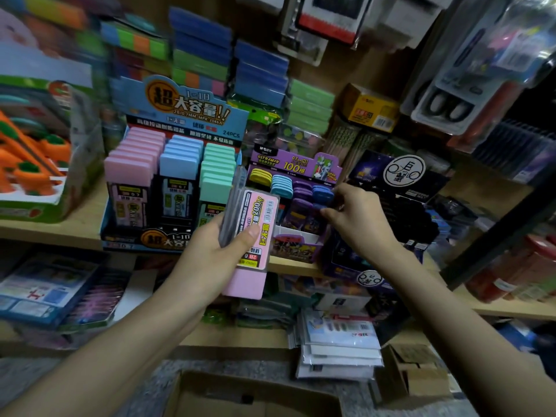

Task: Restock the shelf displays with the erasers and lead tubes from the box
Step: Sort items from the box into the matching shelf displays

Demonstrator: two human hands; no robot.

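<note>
My left hand [210, 251] grips a small stack of flat lead cases, the front one pink [251, 245], held upright in front of the shelf edge. My right hand [352, 218] pinches a blue-capped lead tube [323, 195] at the right column of the purple display [296, 200], which holds rows of yellow, light blue, purple and blue tubes. To its left stands the blue display [171, 164] with columns of pink, blue and green lead cases. A cardboard box [240, 395] sits open on the floor at the bottom centre.
The wooden shelf [84, 227] also carries an orange carrot-toy box [33, 164] at the left and a dark display box [397, 191] at the right. Stacked sticky-note blocks stand behind. Lower shelf holds packaged booklets [337, 347]; a small carton [418, 374] lies at the lower right.
</note>
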